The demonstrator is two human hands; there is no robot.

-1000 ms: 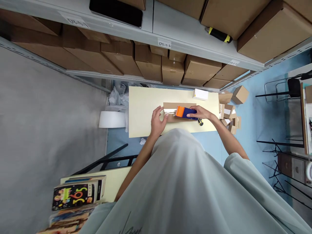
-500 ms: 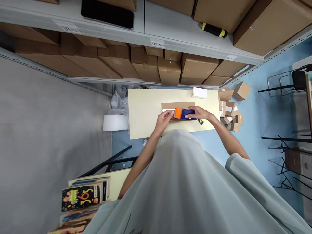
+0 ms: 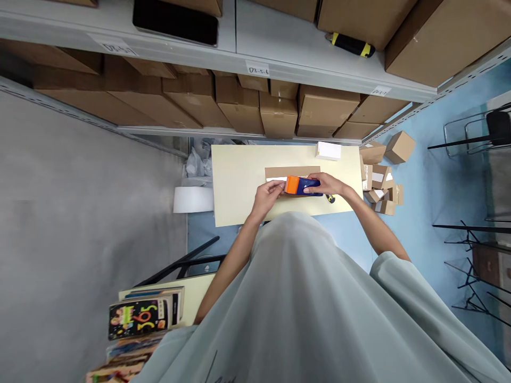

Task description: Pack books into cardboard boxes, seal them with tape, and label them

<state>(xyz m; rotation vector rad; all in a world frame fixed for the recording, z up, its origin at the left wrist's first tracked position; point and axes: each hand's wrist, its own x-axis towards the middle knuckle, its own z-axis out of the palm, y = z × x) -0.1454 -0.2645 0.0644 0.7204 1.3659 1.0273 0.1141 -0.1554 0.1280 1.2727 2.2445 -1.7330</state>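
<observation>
My right hand (image 3: 324,184) is wrapped round the dark blue part of a blue and orange tape dispenser (image 3: 302,186). At the orange end, my left hand (image 3: 270,196) has its thumb and fingertips pinched together; what they hold, if anything, is too small to make out. Under the dispenser lies a brown cardboard piece (image 3: 293,171) with a white strip partly showing, both on the pale yellow table (image 3: 235,183). A black and yellow cutter (image 3: 330,198) lies just right of the dispenser, near the table's front edge.
A small white box (image 3: 328,151) stands at the table's back right. Beyond it, a grey shelf (image 3: 279,40) holds cardboard boxes, a black phone (image 3: 174,21) and another cutter (image 3: 353,46). Small cartons (image 3: 381,178) are piled to the right. Books (image 3: 139,318) lie at lower left.
The view has shifted slightly, so the shelf and table edges sit a little differently. Both hands and the dispenser hold nearly the same pose.
</observation>
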